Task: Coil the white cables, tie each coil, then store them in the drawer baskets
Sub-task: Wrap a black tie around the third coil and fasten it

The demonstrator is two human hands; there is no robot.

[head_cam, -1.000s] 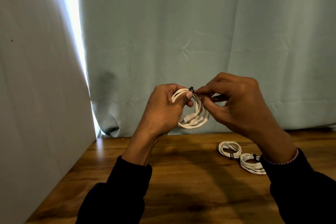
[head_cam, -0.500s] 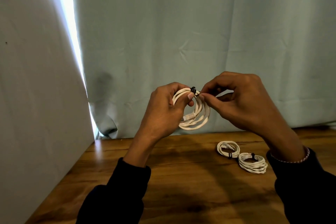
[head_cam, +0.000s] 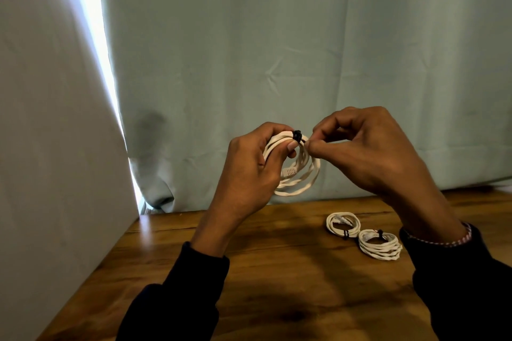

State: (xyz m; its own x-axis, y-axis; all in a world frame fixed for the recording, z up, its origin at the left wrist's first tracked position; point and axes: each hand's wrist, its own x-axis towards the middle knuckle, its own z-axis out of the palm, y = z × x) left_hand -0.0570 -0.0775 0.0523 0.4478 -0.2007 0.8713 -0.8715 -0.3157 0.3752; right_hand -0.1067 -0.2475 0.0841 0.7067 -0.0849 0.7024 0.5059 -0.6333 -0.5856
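The left hand (head_cam: 249, 171) still grips the white cable coil (head_cam: 300, 171); the right hand (head_cam: 365, 152), at 3 o'clock, has pinched the black tie (head_cam: 297, 135) end tighter, slightly lower.

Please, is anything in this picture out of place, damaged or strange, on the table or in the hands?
Nothing stands out. The left hand holds a white coil while the right hand pinches its black tie. Two tied coils lie neatly on the wooden table, touching each other.
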